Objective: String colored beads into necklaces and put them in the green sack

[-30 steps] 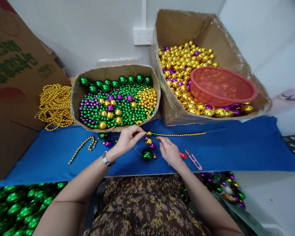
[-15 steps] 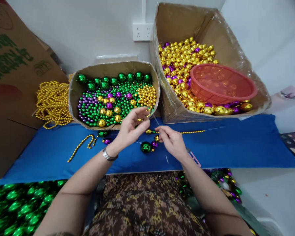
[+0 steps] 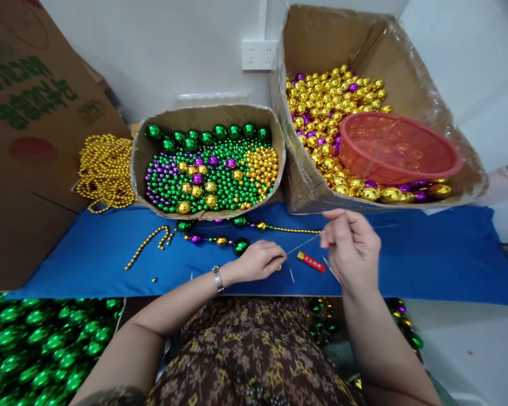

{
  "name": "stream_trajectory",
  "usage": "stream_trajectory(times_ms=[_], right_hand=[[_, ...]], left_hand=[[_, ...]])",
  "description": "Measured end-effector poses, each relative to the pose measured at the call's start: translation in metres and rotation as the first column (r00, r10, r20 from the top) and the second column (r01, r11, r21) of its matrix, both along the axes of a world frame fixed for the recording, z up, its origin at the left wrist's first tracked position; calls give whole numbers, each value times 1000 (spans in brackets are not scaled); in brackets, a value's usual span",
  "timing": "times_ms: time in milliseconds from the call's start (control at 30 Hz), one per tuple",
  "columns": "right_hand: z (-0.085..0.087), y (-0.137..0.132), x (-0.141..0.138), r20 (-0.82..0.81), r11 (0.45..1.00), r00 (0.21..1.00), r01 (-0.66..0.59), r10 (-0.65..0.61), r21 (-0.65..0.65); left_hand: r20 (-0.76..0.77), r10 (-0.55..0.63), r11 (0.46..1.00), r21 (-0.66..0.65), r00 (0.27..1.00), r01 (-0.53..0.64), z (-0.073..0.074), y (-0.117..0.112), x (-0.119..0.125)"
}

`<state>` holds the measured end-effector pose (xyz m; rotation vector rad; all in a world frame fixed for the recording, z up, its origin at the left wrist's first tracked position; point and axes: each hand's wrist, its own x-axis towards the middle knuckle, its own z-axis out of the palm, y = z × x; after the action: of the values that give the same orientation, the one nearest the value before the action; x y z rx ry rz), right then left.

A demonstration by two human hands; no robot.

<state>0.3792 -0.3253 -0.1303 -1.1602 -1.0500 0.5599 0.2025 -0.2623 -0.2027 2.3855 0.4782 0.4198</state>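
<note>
My left hand [image 3: 262,260] is closed over the blue cloth, its fingertips pinched around a thin clear string [image 3: 303,243]. From there the string runs taut, up and to the right, into my right hand [image 3: 350,242], which is closed on it and raised higher. A small gold bead [image 3: 279,268] shows just under the left fingertips. Left of that hand lies a strung bead garland with a large green ball [image 3: 241,246], a purple ball [image 3: 196,239] and gold ones. Behind it a second strung row ends in small gold beads [image 3: 296,229] that pass behind the right hand.
A cut-down carton [image 3: 136,186] of green, purple and gold beads stands behind the blue cloth [image 3: 432,254]. Right of it, a bigger carton [image 3: 307,189] holds gold balls and a red basket [image 3: 400,169]. A red lighter [image 3: 311,261] and gold bead strands [image 3: 105,172] lie around.
My right hand has moved right and up, drawing the string out. My left hand has come down and closed in a pinch. The red lighter has come into view.
</note>
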Motion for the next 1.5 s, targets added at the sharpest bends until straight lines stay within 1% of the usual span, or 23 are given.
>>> stream_trajectory(times_ms=[67,133,300,400,467,533,667,733,767,833,967,1067,1167,1267,1400,1467,1500], right_hand=[[1,0,9,-56,995,995,85,-82,46],[3,0,16,-84,984,985,160,-154,82],[4,2,28,-141,950,956,276,-256,146],[5,4,33,-169,925,935,340,-313,172],[7,4,37,-185,907,920,378,-346,184],[8,4,40,-191,896,909,403,-370,185],[10,4,42,-197,884,897,430,-395,186],[9,4,41,-206,881,895,432,-395,190],[8,5,40,-207,881,896,432,-393,195],[8,5,42,-202,871,895,438,-398,221],[11,4,56,-194,815,869,494,-455,303],[13,4,67,-183,795,855,518,-485,316],[13,4,66,-189,785,853,521,-486,336],[11,4,57,-185,804,867,499,-463,323],[9,2,45,-157,815,879,477,-450,330],[8,0,40,-147,826,891,454,-430,334],[7,0,37,-139,838,899,438,-416,324]], left_hand=[[-112,24,990,139,993,-9,-12,-3,-2],[-185,64,976,218,981,-23,-19,-6,-3],[-242,179,954,280,954,-108,-23,-6,-8],[-280,252,913,385,926,-132,-25,-4,-16],[-292,266,878,466,919,-106,-28,-1,-25],[-291,249,846,529,924,-61,-29,4,-37],[-312,212,790,612,926,25,-26,22,-59],[-331,212,774,632,919,49,-24,31,-67],[-334,220,773,633,917,46,-24,35,-71],[-333,247,788,615,910,11,-24,38,-76],[-369,307,832,552,877,-59,-26,32,-90],[-420,391,830,546,819,-117,-26,28,-105],[-470,522,794,572,712,-204,-23,29,-119],[-515,607,759,603,605,-247,-20,35,-132],[-562,660,732,631,498,-257,-15,44,-146],[-581,657,741,614,481,-271,-10,46,-149],[-589,643,755,596,490,-274,-7,46,-149]])
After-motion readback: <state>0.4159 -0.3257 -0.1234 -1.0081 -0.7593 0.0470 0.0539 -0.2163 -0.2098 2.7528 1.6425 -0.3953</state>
